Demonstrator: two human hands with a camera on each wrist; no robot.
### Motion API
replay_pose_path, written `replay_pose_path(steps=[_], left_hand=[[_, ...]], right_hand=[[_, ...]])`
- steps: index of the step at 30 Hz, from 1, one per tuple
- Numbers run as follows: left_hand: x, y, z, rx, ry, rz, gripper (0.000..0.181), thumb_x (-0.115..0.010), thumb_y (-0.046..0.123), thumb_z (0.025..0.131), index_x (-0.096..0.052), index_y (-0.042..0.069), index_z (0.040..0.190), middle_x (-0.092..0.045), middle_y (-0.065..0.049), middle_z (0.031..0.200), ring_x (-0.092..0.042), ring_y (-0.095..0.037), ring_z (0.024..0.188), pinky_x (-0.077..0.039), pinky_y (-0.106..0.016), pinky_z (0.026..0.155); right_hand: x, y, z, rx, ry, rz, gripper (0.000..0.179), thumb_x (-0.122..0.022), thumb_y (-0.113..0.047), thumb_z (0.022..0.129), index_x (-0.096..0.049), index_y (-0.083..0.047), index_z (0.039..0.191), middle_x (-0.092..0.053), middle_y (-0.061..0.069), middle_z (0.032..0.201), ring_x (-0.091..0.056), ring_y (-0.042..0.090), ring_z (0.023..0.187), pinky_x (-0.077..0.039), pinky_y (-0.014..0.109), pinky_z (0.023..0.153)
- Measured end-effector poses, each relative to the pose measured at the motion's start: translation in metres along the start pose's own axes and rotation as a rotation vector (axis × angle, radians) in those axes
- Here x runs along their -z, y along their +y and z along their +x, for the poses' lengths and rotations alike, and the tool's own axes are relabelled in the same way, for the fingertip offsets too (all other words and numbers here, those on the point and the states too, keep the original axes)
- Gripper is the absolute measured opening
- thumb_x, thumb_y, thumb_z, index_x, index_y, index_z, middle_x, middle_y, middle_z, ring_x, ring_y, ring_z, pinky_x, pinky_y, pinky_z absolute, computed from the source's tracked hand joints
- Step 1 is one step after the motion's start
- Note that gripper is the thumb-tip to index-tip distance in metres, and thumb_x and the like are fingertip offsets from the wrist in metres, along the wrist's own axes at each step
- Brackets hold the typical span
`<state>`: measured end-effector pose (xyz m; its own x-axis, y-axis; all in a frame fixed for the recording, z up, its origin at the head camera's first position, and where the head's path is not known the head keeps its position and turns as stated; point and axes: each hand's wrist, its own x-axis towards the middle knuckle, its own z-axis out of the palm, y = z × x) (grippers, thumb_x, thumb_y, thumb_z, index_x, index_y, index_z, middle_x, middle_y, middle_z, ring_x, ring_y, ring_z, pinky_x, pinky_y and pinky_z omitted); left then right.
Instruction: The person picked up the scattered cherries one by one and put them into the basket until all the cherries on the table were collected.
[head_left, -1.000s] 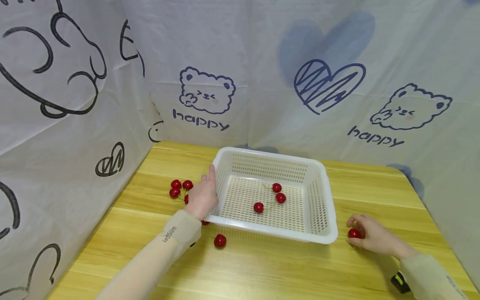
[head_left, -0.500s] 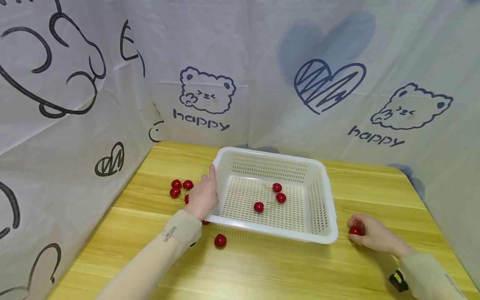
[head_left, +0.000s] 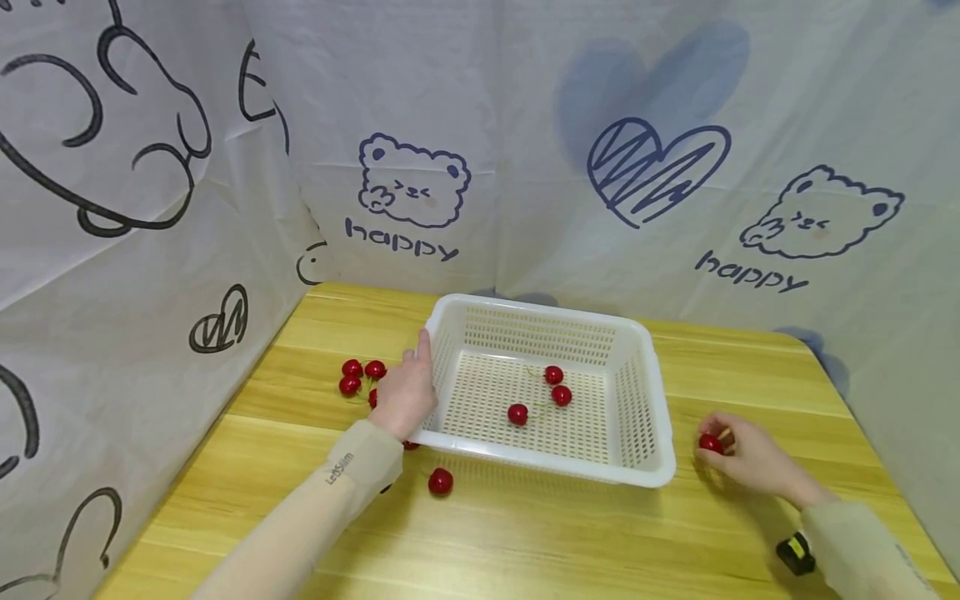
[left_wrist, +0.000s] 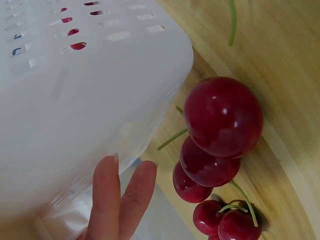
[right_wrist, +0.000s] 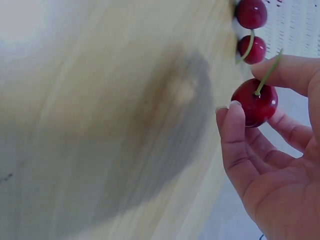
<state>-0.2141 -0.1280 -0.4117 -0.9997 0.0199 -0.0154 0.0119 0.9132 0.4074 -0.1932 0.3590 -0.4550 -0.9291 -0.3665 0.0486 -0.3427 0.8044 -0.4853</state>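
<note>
In the head view my right hand point(head_left: 753, 457) is right of the white plastic basket point(head_left: 656, 477). Its thumb and fingers pinch a red cherry point(head_left: 710, 443). The right wrist view shows this cherry point(right_wrist: 257, 105) with its green stem up, above the tabletop. My left hand point(head_left: 407, 392) rests at the basket's left rim. Two of its fingers point(left_wrist: 106, 195) extend straight beside the basket's outer wall point(left_wrist: 115, 95); its thumb is hidden. Three cherries point(head_left: 517, 414) lie inside the basket.
More cherries point(head_left: 350, 385) lie left of the basket, some partly behind my left hand. A single cherry point(head_left: 440, 482) lies in front of the basket on the wooden table point(head_left: 570, 542). A white printed cloth point(head_left: 525, 183) stands behind and on the left.
My right hand has closed its fingers on the cherry and carried it slightly upward and away from me. My left hand and the basket have stayed in place.
</note>
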Motion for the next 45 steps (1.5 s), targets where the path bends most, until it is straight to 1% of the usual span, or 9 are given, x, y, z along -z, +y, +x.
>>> replay_pose_path(steps=[8,10,16,19,22,29,33,39,45], left_hand=[[0.001,0.001,-0.001,-0.004,0.005,-0.005,0.086,-0.059,0.001,0.092,-0.009,0.002,0.161,-0.054,-0.031,0.137,-0.055,-0.022,0.054,-0.046,-0.027,0.042],[0.001,0.001,-0.001,-0.003,0.005,-0.005,0.086,-0.059,0.001,0.092,-0.009,0.002,0.161,-0.053,-0.031,0.137,-0.055,-0.022,0.054,-0.046,-0.027,0.042],[0.001,0.001,-0.001,-0.004,0.012,0.002,0.085,-0.059,0.001,0.092,-0.009,0.002,0.161,-0.054,-0.03,0.136,-0.054,-0.022,0.054,-0.045,-0.027,0.041],[0.001,0.001,-0.001,-0.002,0.009,0.0,0.085,-0.059,0.0,0.093,-0.008,0.002,0.161,-0.054,-0.031,0.137,-0.054,-0.021,0.054,-0.045,-0.027,0.041],[0.001,0.001,-0.002,0.001,0.004,-0.001,0.085,-0.059,0.001,0.093,-0.008,0.002,0.161,-0.053,-0.031,0.138,-0.055,-0.021,0.053,-0.045,-0.027,0.041],[0.001,0.002,-0.001,-0.003,0.012,0.008,0.085,-0.059,0.0,0.092,-0.009,0.001,0.161,-0.055,-0.03,0.134,-0.055,-0.022,0.054,-0.046,-0.027,0.041],[0.001,0.002,0.0,-0.001,0.01,0.006,0.086,-0.06,0.0,0.092,-0.009,0.002,0.161,-0.055,-0.03,0.135,-0.054,-0.022,0.053,-0.045,-0.027,0.041],[0.001,0.002,-0.001,0.002,0.007,0.001,0.086,-0.06,0.001,0.092,-0.009,0.002,0.161,-0.054,-0.03,0.134,-0.055,-0.022,0.054,-0.045,-0.027,0.042],[0.0,0.002,0.0,0.005,0.006,0.003,0.085,-0.059,0.001,0.093,-0.009,0.002,0.161,-0.054,-0.03,0.135,-0.055,-0.022,0.054,-0.046,-0.028,0.042]], right_hand=[[0.009,-0.012,0.008,-0.027,0.107,0.017,0.027,-0.077,-0.006,0.086,-0.061,0.0,0.107,-0.067,0.015,0.1,-0.068,0.027,0.087,-0.056,0.025,0.066],[0.011,-0.017,0.011,-0.035,0.142,0.04,0.029,-0.077,-0.006,0.086,-0.06,0.0,0.108,-0.067,0.017,0.101,-0.068,0.025,0.088,-0.056,0.022,0.066],[0.016,-0.031,0.019,-0.057,0.236,0.145,0.03,-0.073,-0.009,0.09,-0.059,0.002,0.115,-0.064,0.02,0.109,-0.055,-0.01,0.087,-0.052,0.01,0.071],[0.019,-0.039,0.023,-0.061,0.292,0.203,0.032,-0.071,-0.01,0.092,-0.058,0.004,0.118,-0.061,0.021,0.113,-0.05,-0.018,0.089,-0.051,0.006,0.072],[0.023,-0.048,0.026,-0.073,0.341,0.258,0.034,-0.069,-0.012,0.094,-0.056,0.005,0.12,-0.06,0.017,0.114,-0.052,-0.017,0.091,-0.05,0.005,0.073],[0.032,-0.066,0.036,-0.116,0.391,0.324,0.039,-0.067,-0.019,0.096,-0.053,0.002,0.127,-0.055,-0.012,0.11,-0.055,-0.013,0.094,-0.049,0.003,0.076],[0.037,-0.076,0.044,-0.109,0.407,0.351,0.039,-0.067,-0.02,0.097,-0.052,-0.001,0.128,-0.054,-0.013,0.112,-0.056,-0.012,0.095,-0.049,0.002,0.078],[0.042,-0.095,0.06,-0.049,0.423,0.385,0.037,-0.067,-0.018,0.096,-0.053,-0.001,0.125,-0.056,-0.017,0.108,-0.058,-0.008,0.096,-0.05,0.003,0.079],[0.042,-0.115,0.078,-0.018,0.418,0.405,0.037,-0.067,-0.015,0.096,-0.053,-0.001,0.128,-0.057,-0.004,0.116,-0.058,-0.004,0.099,-0.051,0.004,0.078]])
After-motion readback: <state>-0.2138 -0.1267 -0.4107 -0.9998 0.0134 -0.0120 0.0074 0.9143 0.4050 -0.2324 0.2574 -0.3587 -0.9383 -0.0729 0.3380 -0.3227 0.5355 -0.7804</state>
